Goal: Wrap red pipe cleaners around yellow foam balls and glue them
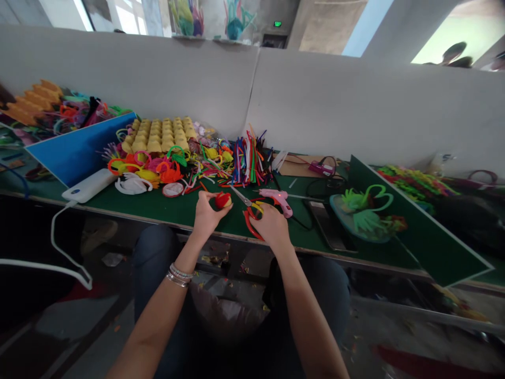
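My left hand (206, 213) pinches a small rounded red and yellow piece (223, 200) between thumb and fingers, above the table's front edge. Its exact kind is hard to make out. In my right hand (273, 223) is a pair of scissors (246, 201) with red and yellow handles. Their blades point up and to the left, past the red and yellow piece and apart from my left hand. Just beyond my right hand a pink glue gun (276, 198) lies on the green table (173, 207). My fingers partly cover the scissor handles.
Bundled pipe cleaners (250, 158) and a yellow egg carton (163, 135) stand at the back. Bright pipe-cleaner pieces (169, 171) lie left, near a white device (89, 187). A phone (327, 223) and a tray (365, 235) sit right, before a slanted green board (410, 221).
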